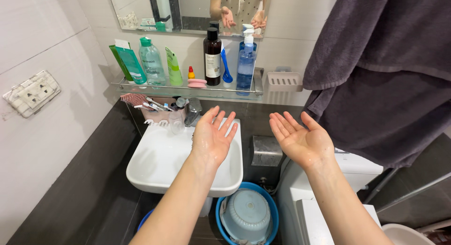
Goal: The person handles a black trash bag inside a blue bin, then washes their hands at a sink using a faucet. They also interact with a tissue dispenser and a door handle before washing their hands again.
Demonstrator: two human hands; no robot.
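The left hand [213, 137] is spread flat, palm up and glistening wet, holding nothing above the right half of the white sink [159, 160]; the right hand [300, 139] is likewise open and empty, palm up, to the right of the sink and clear of its rim. Behind the sink stands the tap [193, 111], above it a glass shelf [188, 91] of bottles, and to its right a dark towel [385, 80]. Probable hazard: water from the right palm, which is not over the sink, may drip onto whatever lies below it.
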